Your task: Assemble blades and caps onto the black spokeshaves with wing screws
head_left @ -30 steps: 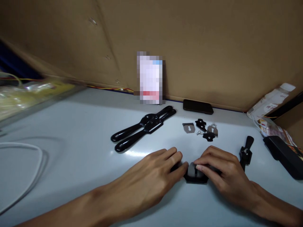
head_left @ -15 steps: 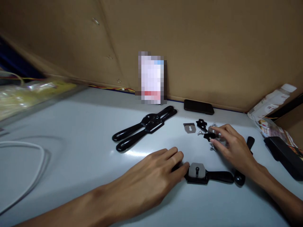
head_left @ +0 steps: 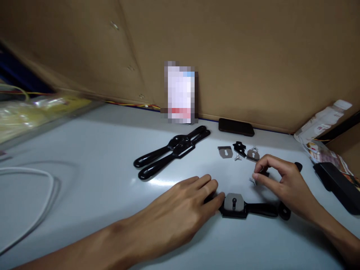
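My left hand [head_left: 194, 202] is closed round the left handle of a black spokeshave body [head_left: 261, 210], which lies flat with a grey steel blade [head_left: 239, 203] seated over its stud. My right hand [head_left: 281, 180] pinches a small black cap plate, mostly hidden by the fingers. A thumbscrew [head_left: 253, 181] lies just under those fingertips. Further back sit a loose blade [head_left: 225, 152], another blade [head_left: 253, 155], black cap plates [head_left: 239, 147] and more thumbscrews [head_left: 237, 157]. Behind my right hand, another black spokeshave [head_left: 285, 211] is partly covered.
Two black spokeshave bodies [head_left: 180, 146] lie side by side at centre. A pixelated upright screen [head_left: 180, 95] and a dark phone [head_left: 236, 127] stand near the cardboard wall. At right are a bottle [head_left: 323, 120] and a black object [head_left: 337, 187]; a white cable [head_left: 47, 195] curves at left.
My right hand has taken hold of the near black cap plate and drawn it back toward me, uncovering the second loose blade. My left hand and its spokeshave have stayed put.
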Available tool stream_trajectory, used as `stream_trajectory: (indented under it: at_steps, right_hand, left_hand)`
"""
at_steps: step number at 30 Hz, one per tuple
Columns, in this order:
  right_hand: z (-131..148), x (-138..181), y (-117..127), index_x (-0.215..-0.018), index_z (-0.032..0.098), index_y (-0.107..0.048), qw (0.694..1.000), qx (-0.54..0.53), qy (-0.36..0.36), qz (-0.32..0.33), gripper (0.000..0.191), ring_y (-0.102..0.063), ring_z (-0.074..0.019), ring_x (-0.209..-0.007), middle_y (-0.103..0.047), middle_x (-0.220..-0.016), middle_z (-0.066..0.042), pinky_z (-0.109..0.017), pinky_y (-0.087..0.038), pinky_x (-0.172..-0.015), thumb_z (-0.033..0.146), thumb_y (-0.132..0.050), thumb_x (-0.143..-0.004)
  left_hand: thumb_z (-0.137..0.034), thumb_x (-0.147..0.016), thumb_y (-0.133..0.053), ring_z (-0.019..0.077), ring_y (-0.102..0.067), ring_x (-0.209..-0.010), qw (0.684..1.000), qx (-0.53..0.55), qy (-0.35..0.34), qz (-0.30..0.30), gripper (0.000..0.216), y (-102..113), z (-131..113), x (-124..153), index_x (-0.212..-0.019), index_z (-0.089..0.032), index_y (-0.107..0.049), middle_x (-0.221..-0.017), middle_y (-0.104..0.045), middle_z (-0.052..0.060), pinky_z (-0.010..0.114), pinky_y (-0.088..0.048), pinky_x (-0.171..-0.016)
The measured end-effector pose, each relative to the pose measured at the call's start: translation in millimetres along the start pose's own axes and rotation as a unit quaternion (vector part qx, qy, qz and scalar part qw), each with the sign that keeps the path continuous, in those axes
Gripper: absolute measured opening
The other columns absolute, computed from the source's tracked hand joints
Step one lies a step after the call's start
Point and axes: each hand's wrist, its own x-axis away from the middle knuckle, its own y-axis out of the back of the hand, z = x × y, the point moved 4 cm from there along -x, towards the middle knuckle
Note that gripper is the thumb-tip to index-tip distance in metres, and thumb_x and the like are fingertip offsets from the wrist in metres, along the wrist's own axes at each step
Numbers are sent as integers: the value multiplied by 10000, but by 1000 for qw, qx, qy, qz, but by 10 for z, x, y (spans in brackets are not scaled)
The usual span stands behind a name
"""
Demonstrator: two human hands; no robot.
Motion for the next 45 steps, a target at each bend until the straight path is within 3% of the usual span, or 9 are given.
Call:
stream_trajectory:
  at_steps: [5,9,18,24,29,34,37,41,45]
  right_hand:
    - [174,96,-23,-810,228,-626,1000,17,13,-4,99,-585,-156,-699,-634,-757,9,-294,-453,-652,184,-607,-897]
    - [193,103,42,-865,214,-634,994,86,56,-26,114,-603,-172,-776,-655,-816,-15,-310,-453,-716,155,-559,-928]
    - [-12,180,-234,-808,199,-617,979,134,-23,149,110,-586,-177,-721,-649,-802,-12,-314,-412,-670,185,-712,-861]
    - [148,154,-132,-793,205,-588,999,8,13,47,143,-536,-128,-674,-596,-756,19,-263,-398,-616,174,-641,-922]
    - [275,217,-243,-815,200,-611,995,-46,61,65,122,-556,-117,-711,-600,-772,23,-241,-415,-641,159,-661,-919]
    - [306,277,-394,-817,177,-623,992,-18,103,66,134,-559,-141,-728,-594,-765,-4,-267,-420,-654,140,-611,-946]
    - [304,243,-309,-882,172,-652,992,1,119,31,122,-570,-141,-732,-599,-788,-15,-269,-430,-666,166,-576,-976]
    - [197,131,26,-888,183,-644,990,88,95,-55,123,-586,-141,-732,-626,-793,-13,-275,-429,-683,157,-562,-976]
    - [-76,43,150,-825,217,-651,981,185,-16,48,143,-611,-187,-734,-678,-809,-18,-328,-418,-678,262,-600,-951]
  left_hand:
    - [-13,-882,-507,216,-523,-793,1000,-4,-5,2,272,-18,4,16,-1101,-145,-600,-894,-577,52,323,-456,-639]
    - [-33,-905,-520,217,-528,-804,1000,2,-2,2,242,-24,4,26,-1105,-142,-601,-910,-578,52,333,-456,-649]
    - [-44,-911,-532,219,-523,-799,1000,1,-3,-3,233,-47,7,20,-1109,-139,-607,-897,-574,50,335,-454,-650]
    - [-49,-921,-527,217,-526,-807,1000,0,-5,-8,209,-41,11,24,-1092,-137,-609,-911,-579,56,329,-446,-651]
    - [-70,-946,-513,207,-510,-780,1000,1,-8,-16,159,-40,11,15,-1045,-142,-613,-866,-565,46,315,-422,-639]
    - [-63,-936,-525,210,-508,-769,1000,0,-7,-17,168,-37,1,20,-1059,-134,-614,-859,-564,45,324,-424,-633]
    - [-59,-919,-537,215,-525,-788,1000,-5,-6,-10,194,-23,-3,13,-1078,-138,-614,-878,-576,51,326,-442,-649]
    - [-70,-931,-517,214,-530,-783,1000,-12,-8,-12,208,0,-3,9,-1099,-143,-615,-885,-586,57,319,-446,-641]
    - [-65,-937,-498,214,-533,-779,1000,-8,-8,-9,229,-2,-2,13,-1125,-135,-609,-885,-583,57,322,-453,-633]
